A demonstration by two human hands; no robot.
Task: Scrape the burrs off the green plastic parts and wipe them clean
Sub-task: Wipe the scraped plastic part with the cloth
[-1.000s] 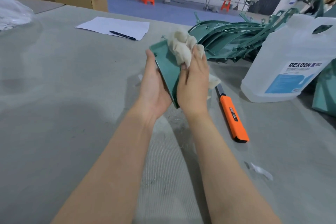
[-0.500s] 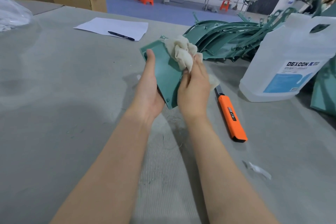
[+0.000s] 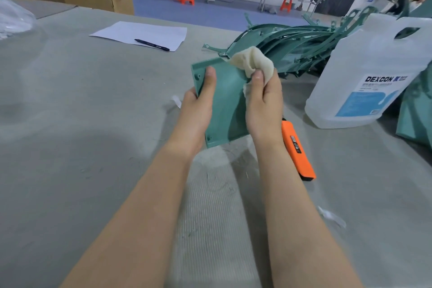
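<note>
Both bare forearms reach forward from the bottom edge, nearly parallel, wrists raised above the bench. The left hand (image 3: 195,110) is held upright, thumb pressed flat along the face of the green part (image 3: 224,105), its fingers hidden behind it. The right hand (image 3: 264,103) sits just beside it, back toward the camera, thumb and curled fingers pinching a bunched cloth (image 3: 253,63) against the part's upper edge.

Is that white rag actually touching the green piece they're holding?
Touching. In the head view the white rag, pinched in the right hand, presses against the green part's top edge, no gap visible.
</note>
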